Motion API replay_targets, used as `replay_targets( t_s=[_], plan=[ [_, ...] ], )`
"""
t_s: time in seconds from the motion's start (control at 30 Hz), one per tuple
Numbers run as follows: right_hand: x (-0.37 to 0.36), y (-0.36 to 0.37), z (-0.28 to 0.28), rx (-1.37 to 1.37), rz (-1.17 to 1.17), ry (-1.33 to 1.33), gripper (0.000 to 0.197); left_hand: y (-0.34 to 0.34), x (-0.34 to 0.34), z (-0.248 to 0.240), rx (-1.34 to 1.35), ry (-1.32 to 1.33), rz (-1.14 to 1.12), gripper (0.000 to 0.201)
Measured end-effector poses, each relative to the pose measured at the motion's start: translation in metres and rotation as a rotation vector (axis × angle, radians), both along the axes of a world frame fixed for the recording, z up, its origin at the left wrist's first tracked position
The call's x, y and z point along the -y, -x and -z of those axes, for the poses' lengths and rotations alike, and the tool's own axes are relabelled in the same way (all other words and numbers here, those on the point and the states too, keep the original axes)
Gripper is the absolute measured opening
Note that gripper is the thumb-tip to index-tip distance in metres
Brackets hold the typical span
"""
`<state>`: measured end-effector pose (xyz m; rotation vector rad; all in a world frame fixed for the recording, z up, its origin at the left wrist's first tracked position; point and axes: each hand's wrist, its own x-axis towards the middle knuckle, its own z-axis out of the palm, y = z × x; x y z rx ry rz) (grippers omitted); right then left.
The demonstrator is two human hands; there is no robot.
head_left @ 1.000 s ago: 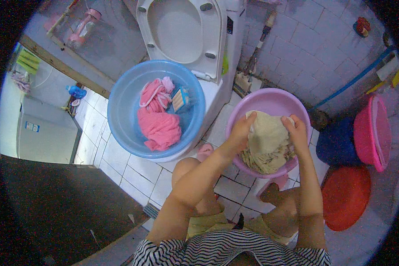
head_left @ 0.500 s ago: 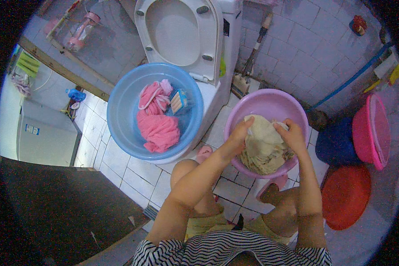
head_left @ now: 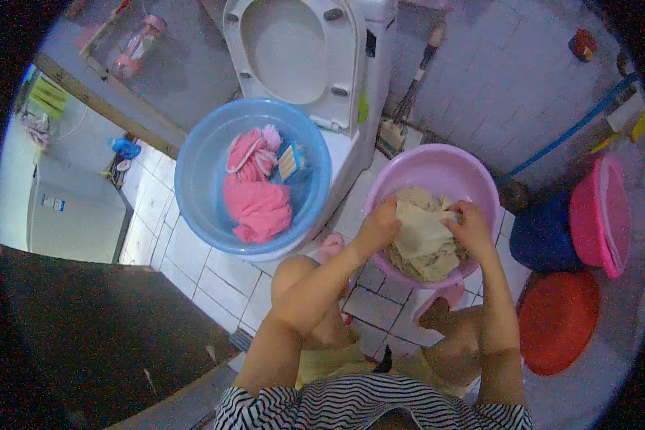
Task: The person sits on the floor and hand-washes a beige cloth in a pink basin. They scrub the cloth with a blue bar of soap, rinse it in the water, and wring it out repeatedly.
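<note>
A beige, wet-looking garment (head_left: 424, 228) lies bunched in a pink-purple basin (head_left: 437, 159) on the floor between my feet. My left hand (head_left: 381, 225) grips its fabric on the left side, fingers closed. On the right side, my right hand (head_left: 471, 226) pinches another part of it. A flap of the cloth is stretched between the two hands, over the crumpled rest. Further left stands a blue basin (head_left: 193, 208), with pink cloths (head_left: 256, 204) and a scrubbing brush (head_left: 289, 162) with a blue edge inside.
The blue basin rests against the toilet (head_left: 351, 147), whose lid is up. Beside the right wall are a dark blue bucket (head_left: 541, 231), a bright pink basin (head_left: 596, 215) and a red basin (head_left: 559, 322). A long-handled brush (head_left: 416, 79) leans behind. A dark panel (head_left: 107, 330) fills the lower left.
Both hands have come slightly lower with the garment. The raised flap has been brought down and now lies flatter over the bunched cloth.
</note>
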<state>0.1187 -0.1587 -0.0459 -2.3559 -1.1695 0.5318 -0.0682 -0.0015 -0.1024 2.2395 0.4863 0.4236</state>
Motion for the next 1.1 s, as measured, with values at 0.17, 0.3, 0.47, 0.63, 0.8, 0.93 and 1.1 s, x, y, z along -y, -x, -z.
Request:
replay_targets(
  t_s=[0.17, 0.3, 0.47, 0.63, 0.8, 0.93, 1.1],
  plan=[
    [-0.004, 0.015, -0.021, 0.002, -0.05, -0.095, 0.031, -0.01, -0.004, -0.023, -0.191, 0.217, -0.058, 0.048],
    [-0.012, 0.031, -0.014, 0.064, -0.134, -0.254, 0.029, -0.018, -0.005, -0.022, -0.159, 0.333, -0.047, 0.049],
    [-0.022, 0.055, -0.02, -0.115, -0.182, -0.121, 0.034, -0.028, -0.003, -0.024, -0.032, 0.695, -0.015, 0.042],
    [-0.027, 0.062, -0.004, -0.039, -0.054, -0.203, 0.028, -0.032, -0.001, -0.026, 0.103, 1.129, 0.003, 0.032],
    [-0.027, 0.05, 0.004, -0.219, 0.183, -0.336, 0.023, -0.037, 0.003, -0.026, 0.177, 1.184, -0.103, 0.019],
    [-0.028, 0.054, -0.016, -0.263, 0.123, -0.432, 0.022, -0.035, 0.011, -0.042, 0.017, 1.188, 0.084, 0.021],
    [-0.022, 0.071, -0.022, -0.306, -0.13, -0.397, 0.023, -0.03, 0.026, -0.047, -0.02, 1.191, 0.003, 0.042]
  ],
)
